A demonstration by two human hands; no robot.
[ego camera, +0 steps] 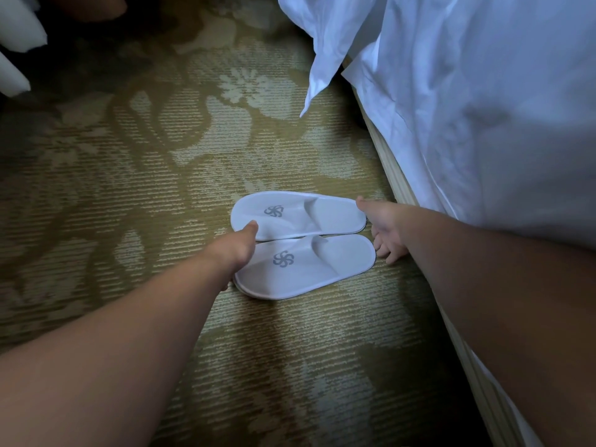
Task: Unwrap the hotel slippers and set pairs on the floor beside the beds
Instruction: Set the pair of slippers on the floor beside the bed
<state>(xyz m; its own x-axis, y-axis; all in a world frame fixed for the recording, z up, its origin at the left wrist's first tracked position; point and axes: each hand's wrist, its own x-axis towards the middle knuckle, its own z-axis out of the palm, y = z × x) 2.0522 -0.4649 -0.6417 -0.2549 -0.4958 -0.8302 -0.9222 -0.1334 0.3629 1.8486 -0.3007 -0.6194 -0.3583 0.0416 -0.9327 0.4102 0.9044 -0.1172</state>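
Right hand (385, 229) spread open by heels of the slippers (311, 251); left hand (237, 253) touches toes, grip unclear

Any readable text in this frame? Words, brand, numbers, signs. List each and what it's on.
No words or numbers can be read anywhere in this view.
far slipper: grey pinwheel emblem only, no lettering.
near slipper: same grey pinwheel emblem, no lettering.
bed linen: plain white, no tag or print visible.
carpet: floral pattern only.
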